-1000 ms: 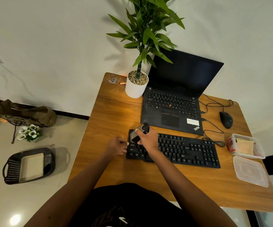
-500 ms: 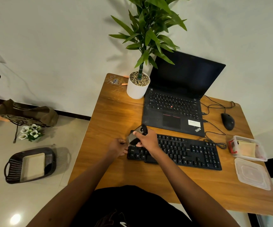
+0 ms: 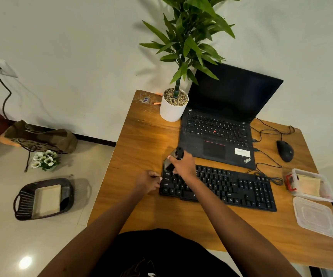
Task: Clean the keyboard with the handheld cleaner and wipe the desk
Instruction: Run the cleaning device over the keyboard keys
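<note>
Right hand (image 3: 184,165) gripping handheld cleaner (image 3: 170,161), left hand (image 3: 147,181) curled, seemingly touching keyboard (image 3: 233,186)

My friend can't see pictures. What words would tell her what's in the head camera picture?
A person's right hand holds a small handheld cleaner over the left end of a black keyboard, while the left hand holds its left edge. Behind them on the wooden desk are an open laptop, a potted plant and a mouse.
</note>
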Motion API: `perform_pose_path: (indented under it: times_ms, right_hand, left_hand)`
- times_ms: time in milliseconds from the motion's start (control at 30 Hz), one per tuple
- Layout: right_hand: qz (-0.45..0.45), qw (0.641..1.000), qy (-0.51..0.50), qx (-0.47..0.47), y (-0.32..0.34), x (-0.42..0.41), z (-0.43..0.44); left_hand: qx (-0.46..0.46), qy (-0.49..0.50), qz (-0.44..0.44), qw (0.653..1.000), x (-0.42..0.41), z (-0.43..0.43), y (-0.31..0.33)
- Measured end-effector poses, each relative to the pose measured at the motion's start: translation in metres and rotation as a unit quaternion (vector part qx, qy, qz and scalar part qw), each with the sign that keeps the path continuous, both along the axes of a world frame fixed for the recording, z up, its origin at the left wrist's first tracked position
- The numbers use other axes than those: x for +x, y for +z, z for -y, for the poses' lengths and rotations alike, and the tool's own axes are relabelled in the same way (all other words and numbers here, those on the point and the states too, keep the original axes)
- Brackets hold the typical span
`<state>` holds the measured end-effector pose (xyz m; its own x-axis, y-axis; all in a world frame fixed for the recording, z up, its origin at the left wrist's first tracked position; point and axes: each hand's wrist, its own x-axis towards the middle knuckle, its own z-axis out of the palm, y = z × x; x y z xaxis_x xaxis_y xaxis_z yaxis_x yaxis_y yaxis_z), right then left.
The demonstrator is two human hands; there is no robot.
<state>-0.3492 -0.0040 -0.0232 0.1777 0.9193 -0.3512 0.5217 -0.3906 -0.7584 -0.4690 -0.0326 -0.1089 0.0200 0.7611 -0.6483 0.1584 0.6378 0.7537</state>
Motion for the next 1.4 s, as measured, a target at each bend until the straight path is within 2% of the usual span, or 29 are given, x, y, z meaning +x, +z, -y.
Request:
perform_pose_path:
  times_ms: [167,333,467,533,667,767,900,1000,1067,1133,1267,1400]
  right_hand:
    - [0.035,0.997,0.059,-0.027,-0.005,0.007,0.04]
    - [0.029,0.993,0.057,-0.101,-0.007,0.026,0.07]
    - [-0.058,0.997,-0.055,-0.002,0.011,0.027,0.047]
    - [-0.071,0.993,-0.085,0.046,0.015,0.019,0.023]
    - [0.022,0.996,0.006,0.083,0.01,-0.003,-0.008]
    - [0.069,0.993,0.074,0.055,-0.001,-0.014,-0.004]
    - [0.108,0.989,0.097,0.036,-0.011,-0.017,0.032]
    - [0.077,0.991,0.101,-0.028,-0.011,-0.008,0.068]
    - [0.06,0.99,0.106,-0.077,-0.008,0.002,0.08]
    - [0.032,0.994,0.07,-0.072,-0.003,0.01,0.073]
    - [-0.05,0.995,-0.079,0.032,0.007,0.021,0.027]
    - [-0.044,0.996,-0.066,0.046,0.003,0.024,0.005]
  left_hand:
    - [-0.009,-0.005,-0.016,1.0,0.0,-0.002,-0.001]
    - [0.004,-0.009,-0.023,1.0,0.0,-0.001,-0.003]
    - [0.017,-0.001,-0.024,1.0,0.0,0.001,-0.005]
    - [0.017,0.003,-0.024,1.0,0.002,0.003,-0.007]
    - [-0.015,-0.004,-0.004,1.0,0.003,0.002,-0.001]
    - [-0.04,-0.009,0.016,0.999,0.005,-0.001,0.006]
    - [-0.042,0.036,0.024,0.998,-0.001,0.0,0.009]
    - [-0.063,0.059,0.074,0.994,-0.003,-0.001,0.01]
    - [-0.046,0.063,0.074,0.994,-0.002,0.001,0.008]
    - [-0.019,0.042,0.047,0.998,-0.002,0.002,0.005]
    - [0.002,0.008,0.005,1.0,0.001,0.002,0.004]
    - [0.007,-0.021,-0.051,0.998,0.006,0.002,0.005]
